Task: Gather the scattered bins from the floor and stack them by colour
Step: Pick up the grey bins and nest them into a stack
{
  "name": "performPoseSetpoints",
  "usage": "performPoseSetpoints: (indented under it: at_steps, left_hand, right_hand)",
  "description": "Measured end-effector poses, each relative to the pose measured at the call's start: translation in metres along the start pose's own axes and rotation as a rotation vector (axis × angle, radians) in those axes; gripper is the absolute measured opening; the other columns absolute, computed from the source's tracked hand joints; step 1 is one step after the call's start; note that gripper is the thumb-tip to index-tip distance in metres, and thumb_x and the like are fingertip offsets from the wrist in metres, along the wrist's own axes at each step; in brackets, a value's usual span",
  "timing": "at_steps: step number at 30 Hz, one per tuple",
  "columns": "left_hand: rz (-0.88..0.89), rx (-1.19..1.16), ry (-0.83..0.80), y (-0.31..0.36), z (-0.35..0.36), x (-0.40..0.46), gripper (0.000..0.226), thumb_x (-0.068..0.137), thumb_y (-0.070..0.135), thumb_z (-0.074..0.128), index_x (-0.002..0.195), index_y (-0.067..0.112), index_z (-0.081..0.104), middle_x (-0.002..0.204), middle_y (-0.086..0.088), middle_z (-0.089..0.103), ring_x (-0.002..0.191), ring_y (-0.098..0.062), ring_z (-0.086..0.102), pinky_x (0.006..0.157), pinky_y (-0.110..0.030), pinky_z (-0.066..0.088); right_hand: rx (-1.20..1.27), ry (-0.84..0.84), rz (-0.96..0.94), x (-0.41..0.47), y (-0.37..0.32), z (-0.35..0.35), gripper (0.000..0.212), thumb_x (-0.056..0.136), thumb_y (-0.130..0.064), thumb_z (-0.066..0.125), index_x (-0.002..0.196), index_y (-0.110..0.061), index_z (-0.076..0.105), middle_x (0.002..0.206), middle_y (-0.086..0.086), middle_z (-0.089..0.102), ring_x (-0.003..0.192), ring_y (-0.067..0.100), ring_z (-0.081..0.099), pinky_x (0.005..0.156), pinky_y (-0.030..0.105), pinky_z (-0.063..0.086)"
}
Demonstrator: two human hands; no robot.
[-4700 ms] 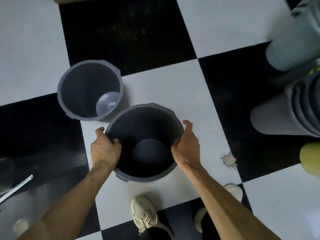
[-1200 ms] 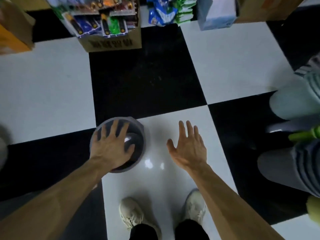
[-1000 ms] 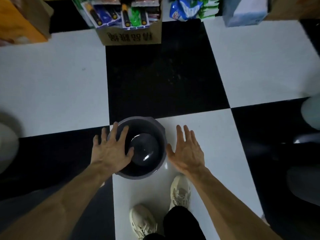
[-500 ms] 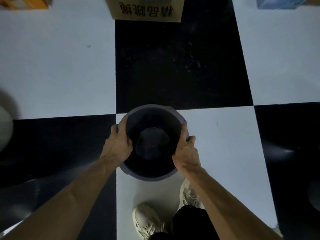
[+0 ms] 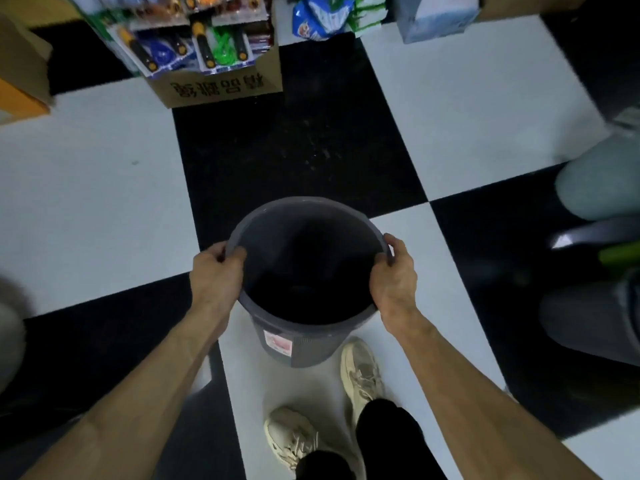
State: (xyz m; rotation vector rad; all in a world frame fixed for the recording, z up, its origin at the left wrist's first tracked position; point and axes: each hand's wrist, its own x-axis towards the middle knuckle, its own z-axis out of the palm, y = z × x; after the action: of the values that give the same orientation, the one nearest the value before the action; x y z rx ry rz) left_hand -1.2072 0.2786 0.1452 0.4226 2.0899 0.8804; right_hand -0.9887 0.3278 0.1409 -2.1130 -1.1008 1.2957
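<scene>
A dark grey round bin (image 5: 301, 344) with a pale label on its near wall is held upright above the checkered floor, its mouth facing me. My left hand (image 5: 216, 277) grips the rim on the left side. My right hand (image 5: 393, 277) grips the rim on the right side. The inside of the bin is dark, and whether another bin is nested in it cannot be made out.
A cardboard box (image 5: 221, 83) of packaged goods stands ahead on the floor, with more packets (image 5: 322, 15) beside it. Several grey and pale bins (image 5: 599, 181) lie on their sides at the right edge. My shoes (image 5: 360, 372) are just below the bin.
Both hands closed on the grey bin's rim and lifted it off the floor toward me. The view tilted up, bringing the box of goods back into sight.
</scene>
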Motion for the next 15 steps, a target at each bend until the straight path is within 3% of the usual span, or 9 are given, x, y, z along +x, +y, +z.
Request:
performPoseSetpoints:
  at_steps: [3,6,11,15]
  left_hand:
    - [0.064,-0.126,-0.054,0.025,0.03,-0.044,0.016,0.093,0.018,0.056,0.106,0.015,0.064,0.096,-0.003,0.067,0.091,-0.021,0.063,0.07,-0.029,0.049]
    - [0.105,-0.169,-0.187,0.047,0.065,-0.087,0.023,0.097,0.015,0.051,0.119,0.019,0.055,0.105,0.001,0.063,0.095,-0.018,0.061,0.072,-0.031,0.049]
    - [0.122,-0.152,-0.393,0.083,0.123,-0.146,0.054,0.091,0.011,0.057,0.135,0.039,0.045,0.114,0.013,0.055,0.1,-0.014,0.057,0.075,-0.036,0.053]
    - [0.318,-0.001,-0.339,0.1,0.187,-0.207,0.044,0.102,0.021,0.046,0.14,0.043,0.039,0.114,0.016,0.051,0.095,-0.005,0.053,0.068,-0.023,0.044]
  right_hand:
    - [0.066,0.093,0.008,-0.014,0.006,-0.051,0.047,0.101,-0.008,0.036,0.145,-0.025,0.039,0.135,0.004,0.054,0.122,0.024,0.053,0.105,0.04,0.042]
    - [0.114,0.188,-0.043,-0.024,0.017,-0.105,0.049,0.102,-0.009,0.037,0.145,-0.033,0.034,0.135,0.001,0.054,0.12,0.021,0.055,0.103,0.041,0.046]
    - [0.07,0.301,-0.128,-0.022,0.037,-0.198,0.05,0.099,-0.007,0.038,0.144,-0.029,0.039,0.134,0.001,0.055,0.119,0.02,0.056,0.101,0.041,0.049]
    - [0.009,0.346,-0.208,-0.014,0.05,-0.282,0.05,0.1,-0.008,0.038,0.148,-0.023,0.037,0.134,0.006,0.054,0.122,0.019,0.052,0.099,0.02,0.037]
